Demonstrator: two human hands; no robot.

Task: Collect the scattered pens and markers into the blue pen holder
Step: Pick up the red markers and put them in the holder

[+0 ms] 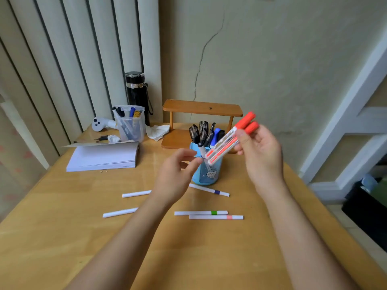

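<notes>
Both bare forearms are extending forward and converging. The right hand (259, 151) is lifting higher, palm turning leftward, thumb and fingers pinching closed. The left hand (176, 174) is hovering lower, fingers loosely curling, thumb and forefinger tips nearly meeting, clasping nothing discernible.

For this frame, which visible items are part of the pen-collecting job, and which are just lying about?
Belongs to the job:
- blue pen holder
- two red-capped markers in the right hand
- left hand
- five white markers on the table, e.g. green-banded, pink-banded, purple-banded

Just lying about:
- black flask
- clear plastic pen box
- paper stack
- wooden shelf
- crumpled tissue
</notes>
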